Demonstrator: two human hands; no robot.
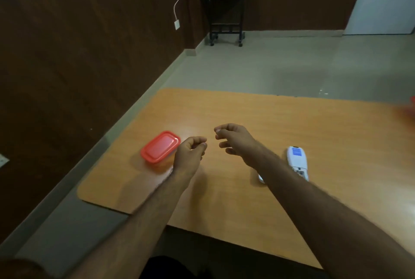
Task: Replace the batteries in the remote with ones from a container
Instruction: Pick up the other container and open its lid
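A small container (160, 149) with a red lid, lid on, sits on the left part of the wooden table (325, 144). A white remote (297, 162) with a blue label lies face down on the right, partly hidden behind my right forearm. A small white piece (260, 178) peeks out beside that forearm. My left hand (190, 153) hovers just right of the container, fingers loosely curled, holding nothing. My right hand (235, 141) hovers over the table's middle, fingers loosely curled, holding nothing.
A red blurred object (412, 108) shows at the table's far right edge. Beyond the table lies grey floor, with a dark wheeled side table (225, 13) against the brown wall. A white cable (178, 2) hangs on the wall.
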